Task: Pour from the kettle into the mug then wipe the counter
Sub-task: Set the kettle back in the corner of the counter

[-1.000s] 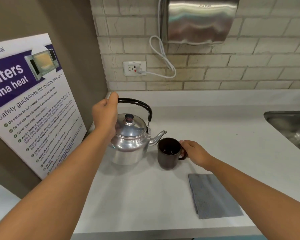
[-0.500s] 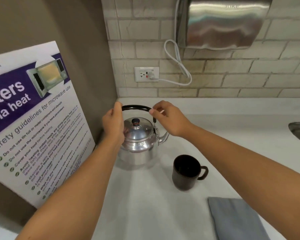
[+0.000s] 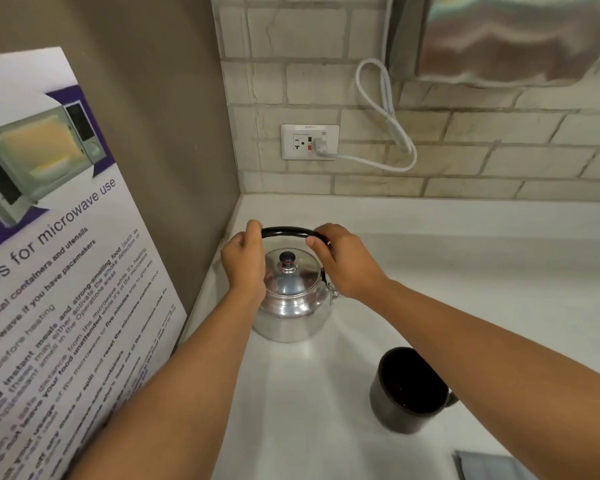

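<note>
A shiny metal kettle (image 3: 291, 303) with a black arched handle and a dark lid knob stands upright on the white counter (image 3: 465, 271), near the back left corner. My left hand (image 3: 243, 265) grips the left end of the handle. My right hand (image 3: 343, 261) grips the right end and hides most of the spout. A dark mug (image 3: 406, 389) stands upright in front and to the right of the kettle, partly behind my right forearm, with its handle pointing right. A grey cloth (image 3: 485, 464) lies flat at the bottom right edge of the view.
A large microwave safety poster (image 3: 59, 271) leans against the brown side wall on the left. On the brick back wall sit a socket (image 3: 309, 142) with a white cable plugged in and a steel dispenser (image 3: 513, 36) at the top right.
My right hand left the mug's handle and took hold of the right end of the kettle handle. The view has moved closer to the kettle and the back corner.
</note>
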Available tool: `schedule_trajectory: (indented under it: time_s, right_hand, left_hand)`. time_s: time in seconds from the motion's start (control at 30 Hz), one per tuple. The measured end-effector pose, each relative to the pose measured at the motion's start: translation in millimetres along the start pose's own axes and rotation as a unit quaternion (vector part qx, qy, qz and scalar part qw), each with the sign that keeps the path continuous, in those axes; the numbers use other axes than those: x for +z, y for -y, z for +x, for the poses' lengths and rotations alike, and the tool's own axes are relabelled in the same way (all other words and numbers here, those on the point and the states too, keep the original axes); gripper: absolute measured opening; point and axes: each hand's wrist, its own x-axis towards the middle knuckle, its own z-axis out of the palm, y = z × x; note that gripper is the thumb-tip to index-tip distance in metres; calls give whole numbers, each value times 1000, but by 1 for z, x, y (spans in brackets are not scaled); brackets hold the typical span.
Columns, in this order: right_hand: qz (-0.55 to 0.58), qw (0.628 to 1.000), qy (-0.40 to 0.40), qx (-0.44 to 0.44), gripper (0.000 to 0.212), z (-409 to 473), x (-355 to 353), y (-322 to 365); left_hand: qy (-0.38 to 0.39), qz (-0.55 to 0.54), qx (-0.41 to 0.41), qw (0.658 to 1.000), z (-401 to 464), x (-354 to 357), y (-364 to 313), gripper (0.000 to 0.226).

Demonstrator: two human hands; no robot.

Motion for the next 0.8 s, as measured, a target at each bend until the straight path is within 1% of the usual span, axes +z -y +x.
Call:
schedule_trajectory:
  time_s: [0.1,0.2,0.23,0.37,0.43,0.53,0.6,0.67,0.73,0.8]
  right_hand:
    - [-2,1000,1,-3,33,3,3,-4]
    - [-12,1000,-2,-6,34,8,5,-7]
    - [-17,1000,-3,-4,34,10,6,-8]
    - [-53,999,-7,13,37,24,10,-10]
    - [-62,998,-5,32,36,31,15,-12]
    - [-62,995,12,75,35,43,22,-16]
    - [-16,993,18,116,29,49,24,-21]
    - [28,988,14,148,23,52,25,-25]
    - [34,985,18,169,25,54,26,-29]
    - [38,981,27,190,25,56,27,-31]
  left_hand:
    - [3,-1,-5,1000,3,-1,3,35]
    - [17,9,17,1000,4,-2,8,42]
    - [21,16,29,999,3,-2,9,40]
    - [26,27,89,995,7,-1,16,13]
    - [13,57,101,993,13,1,18,8]
    - [-15,104,86,991,24,5,21,12]
    - [-30,141,69,987,30,8,21,17]
    - [-30,179,51,982,34,8,21,22]
    - [-23,222,37,974,35,8,21,28]
    - [-22,282,22,959,36,8,21,31]
